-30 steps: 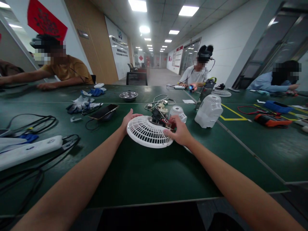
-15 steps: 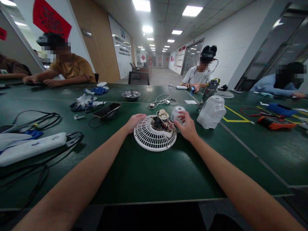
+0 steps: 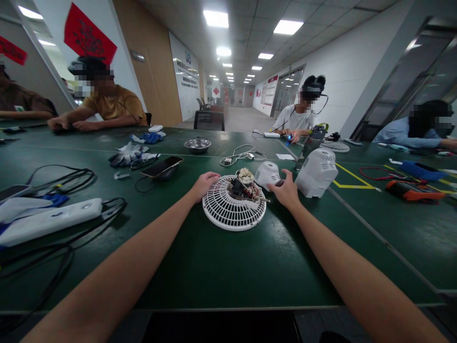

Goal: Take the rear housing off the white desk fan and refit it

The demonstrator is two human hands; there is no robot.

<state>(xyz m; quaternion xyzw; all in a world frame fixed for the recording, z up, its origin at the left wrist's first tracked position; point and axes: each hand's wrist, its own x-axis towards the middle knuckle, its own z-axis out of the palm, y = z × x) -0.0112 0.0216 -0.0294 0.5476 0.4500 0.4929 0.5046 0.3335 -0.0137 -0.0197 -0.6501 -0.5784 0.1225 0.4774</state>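
Observation:
A round white fan grille (image 3: 232, 216) lies on the green table in front of me, with an uncovered motor and wires (image 3: 245, 186) on its middle. My left hand (image 3: 204, 186) grips the grille's left rim, its fingertips partly hidden. Just right of the motor, a small white vented motor cover (image 3: 264, 174) is tilted, its top toward the left. My right hand (image 3: 287, 190) holds the cover by its right edge, thumb in front and fingers behind. Beyond that hand stands a larger white plastic housing (image 3: 316, 174).
A coiled white cable (image 3: 243, 155) and a metal bowl (image 3: 197, 145) lie beyond the grille. To the left are a phone (image 3: 163, 166), gloves (image 3: 128, 156) and a power strip (image 3: 60, 216) with black cords. An orange multimeter (image 3: 412, 190) lies at right. Co-workers sit around the table.
The motor cover has gone from upright to tilted, and my right hand has shifted from over it to its right edge. My left hand stays at the grille; the view has shifted slightly.

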